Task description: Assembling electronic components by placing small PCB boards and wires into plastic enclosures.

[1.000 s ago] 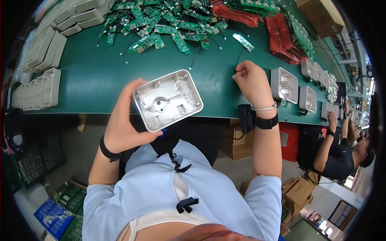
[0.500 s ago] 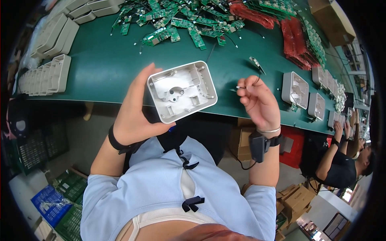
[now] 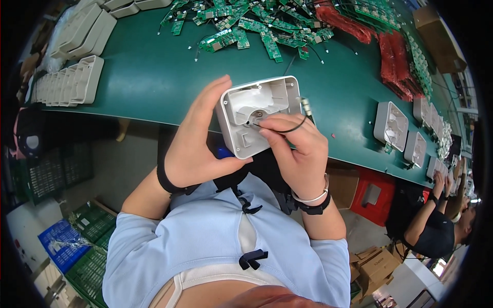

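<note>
A whitish plastic housing (image 3: 241,149), open side toward me, is gripped along its left side by my left hand (image 3: 192,131), thumb at the lower edge and fingers at the upper. My right hand (image 3: 300,146) reaches over the housing's right part, its thumb and index finger pinching a thin black cable (image 3: 290,131) by the round hole inside. The cable curves up behind the fingers toward a small circuit board (image 3: 306,107), seen nearly edge-on beside the housing's right wall. The tip of the cable is hard to make out between the fingertips and the hole.
Green circuit boards with cables (image 3: 267,31) lie heaped at the far side of the green table (image 3: 154,77). Stacked housings (image 3: 84,38) stand at the left, red bubble wrap (image 3: 393,61) at the right. More housings (image 3: 391,123) line the right edge, where a co-worker (image 3: 434,226) sits.
My right hand has moved left with the cable, from beside the housing to the hole inside it. The housing has shifted slightly right and tilted. The small board has come along with the cable.
</note>
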